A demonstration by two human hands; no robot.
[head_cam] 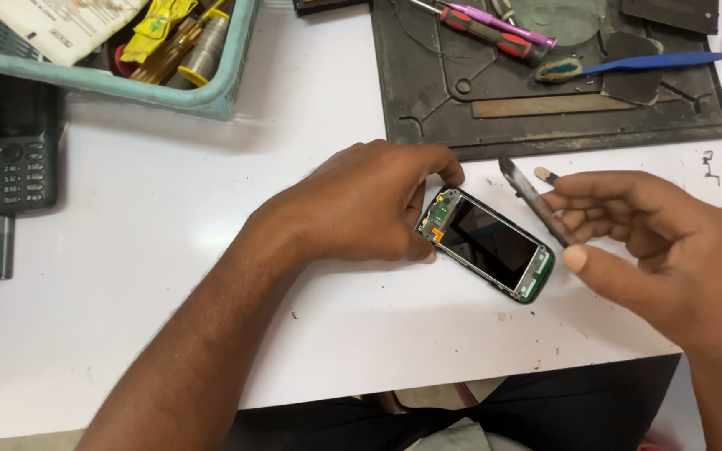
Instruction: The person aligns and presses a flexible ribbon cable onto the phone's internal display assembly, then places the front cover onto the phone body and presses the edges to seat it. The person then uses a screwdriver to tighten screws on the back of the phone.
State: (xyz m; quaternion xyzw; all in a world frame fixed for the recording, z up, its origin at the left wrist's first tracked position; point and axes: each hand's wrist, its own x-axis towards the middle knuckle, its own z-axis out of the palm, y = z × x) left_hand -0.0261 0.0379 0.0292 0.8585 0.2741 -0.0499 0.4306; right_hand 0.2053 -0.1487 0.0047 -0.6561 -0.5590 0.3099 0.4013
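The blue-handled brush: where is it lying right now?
In the head view the blue-handled brush lies at upper right on the dark work mat, just right of the red and purple screwdrivers.

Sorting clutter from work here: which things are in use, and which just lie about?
In use: left hand, opened phone, right hand, dark panel.
Lying about: screwdrivers, blue brush, basket, keypad phone, mat.

Left hand (pixel 361 200): palm down, forearm entering from lower left, fingers (pixel 440 163) curled with tips and thumb pinched closed. Right hand (pixel 653 242): enters from the right, raised, fingers extended leftward, thumb forward in a closed pinch.
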